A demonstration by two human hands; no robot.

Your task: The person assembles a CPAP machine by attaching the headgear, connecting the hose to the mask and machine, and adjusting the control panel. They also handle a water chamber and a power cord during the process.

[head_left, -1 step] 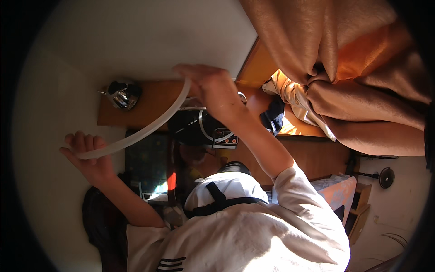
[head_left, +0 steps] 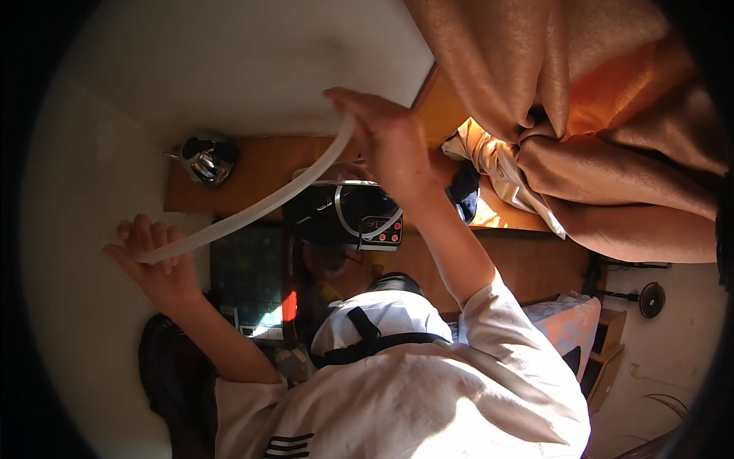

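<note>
The left hand (head_left: 164, 281) and right hand (head_left: 394, 151) are clamping their fingers on opposite ends of the curved white strip (head_left: 252, 213), bowing between them, though the right grip is showing poorly; even pressure should be preventing kinks.

My feed came through dim, closed in by a black fisheye rim. Hard light, apparently entering at upper right, glowed orange in the brown drape (head_left: 596, 145) there and bleached patches of the white shirt (head_left: 413, 390) at lower centre. I caught glints on the kettle (head_left: 209, 162) at upper left; the left hand (head_left: 164, 271) and right hand (head_left: 396, 149) looked shaded and slightly soft.
</note>
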